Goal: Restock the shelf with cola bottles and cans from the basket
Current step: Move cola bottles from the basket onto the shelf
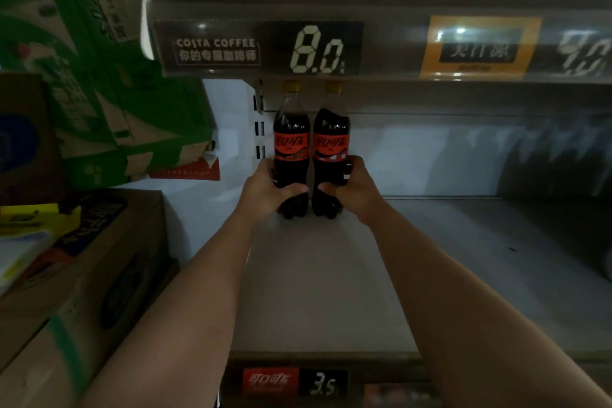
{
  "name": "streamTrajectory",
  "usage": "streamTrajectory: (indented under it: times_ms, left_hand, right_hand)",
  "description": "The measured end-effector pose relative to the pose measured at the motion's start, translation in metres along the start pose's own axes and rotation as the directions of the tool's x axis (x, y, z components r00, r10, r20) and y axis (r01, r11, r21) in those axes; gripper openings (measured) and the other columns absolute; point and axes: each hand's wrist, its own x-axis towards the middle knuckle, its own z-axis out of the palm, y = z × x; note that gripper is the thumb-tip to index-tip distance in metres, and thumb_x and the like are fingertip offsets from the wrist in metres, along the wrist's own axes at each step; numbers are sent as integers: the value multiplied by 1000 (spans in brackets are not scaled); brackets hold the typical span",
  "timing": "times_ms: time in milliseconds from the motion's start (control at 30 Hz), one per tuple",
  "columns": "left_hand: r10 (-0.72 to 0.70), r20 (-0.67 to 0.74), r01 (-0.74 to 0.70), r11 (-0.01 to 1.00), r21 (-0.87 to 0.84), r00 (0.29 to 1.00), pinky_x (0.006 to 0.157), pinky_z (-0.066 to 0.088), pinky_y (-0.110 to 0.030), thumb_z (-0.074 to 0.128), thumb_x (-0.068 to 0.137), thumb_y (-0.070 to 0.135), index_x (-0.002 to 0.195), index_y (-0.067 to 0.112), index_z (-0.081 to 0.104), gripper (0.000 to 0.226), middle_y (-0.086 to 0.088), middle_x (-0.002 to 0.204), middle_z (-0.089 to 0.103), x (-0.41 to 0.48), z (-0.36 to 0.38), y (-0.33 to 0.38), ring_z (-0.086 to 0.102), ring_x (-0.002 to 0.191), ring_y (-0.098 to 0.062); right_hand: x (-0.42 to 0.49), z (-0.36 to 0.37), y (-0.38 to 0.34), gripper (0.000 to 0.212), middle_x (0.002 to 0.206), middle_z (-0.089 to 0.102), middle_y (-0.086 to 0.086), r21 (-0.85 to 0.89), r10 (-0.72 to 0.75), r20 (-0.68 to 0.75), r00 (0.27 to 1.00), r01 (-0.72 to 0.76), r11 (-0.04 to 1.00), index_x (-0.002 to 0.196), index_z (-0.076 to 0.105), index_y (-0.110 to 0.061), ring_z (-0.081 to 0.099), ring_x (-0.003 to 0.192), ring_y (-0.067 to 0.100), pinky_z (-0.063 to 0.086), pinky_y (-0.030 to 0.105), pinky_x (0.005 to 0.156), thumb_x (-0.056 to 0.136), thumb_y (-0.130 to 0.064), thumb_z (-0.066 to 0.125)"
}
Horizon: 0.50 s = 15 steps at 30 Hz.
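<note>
Hiding most fingers, left hand [265,190]'s grip wraps the left bottle [291,129], right hand [357,190]'s the right bottle [331,129], on the shelf [331,291].

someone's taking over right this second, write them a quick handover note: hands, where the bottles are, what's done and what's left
Left hand: grips the lower body of the left cola bottle.
Right hand: grips the lower body of the right cola bottle.
Both bottles are upright, side by side, at the back left of the shelf, above the cola price tag.
Done: two bottles brought to the back of the shelf, not yet released.
Left: let go of both, then fetch the rest from the basket, which is out of view, and fill the bare shelf in front.
</note>
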Motion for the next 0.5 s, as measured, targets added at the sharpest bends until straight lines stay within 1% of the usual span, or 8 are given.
streamTrajectory:
  times_ms: [100, 233, 400, 500]
  left_hand:
    - [-3, -19, 4, 1000, 21, 1000, 82, 45, -25, 84, 69, 35, 120, 12, 47, 67, 4, 110, 57, 2, 1, 0, 56, 99, -13]
    - [11, -33, -10, 999, 33, 999, 82, 42, -25, 83, 71, 35, 124, 11, 46, 68, 4, 110, 55, 1, 3, -1, 53, 99, -12]
    - [13, -29, -12, 999, 35, 999, 81, 41, -24, 81, 73, 35, 124, 10, 45, 67, 2, 113, 56, 0, 1, 0, 52, 99, -12]
    - [10, -36, -9, 999, 40, 999, 79, 40, -23, 80, 74, 35, 122, 9, 45, 65, 3, 110, 56, -2, 2, 1, 53, 100, -13]
  right_hand:
    - [1, -1, 2, 65, 127, 53, 8, -10, 4, 2, 1000, -4, 1000, 132, 36, -12, 56, 117, 28, 49, 45, 99, 81, -11, 76]
    - [1, -1, 4, 67, 132, 52, 9, -8, -4, -1, 1000, 4, 1000, 135, 36, -13, 56, 119, 28, 48, 46, 101, 81, -12, 75]
    - [0, -1, 4, 66, 134, 52, 8, -23, -19, -5, 1000, 19, 1000, 137, 36, -12, 56, 119, 27, 48, 42, 100, 83, -12, 74]
    - [1, -2, 3, 65, 132, 53, 7, -50, -20, -14, 1000, 19, 999, 136, 37, -14, 58, 116, 26, 50, 39, 97, 82, -13, 74]
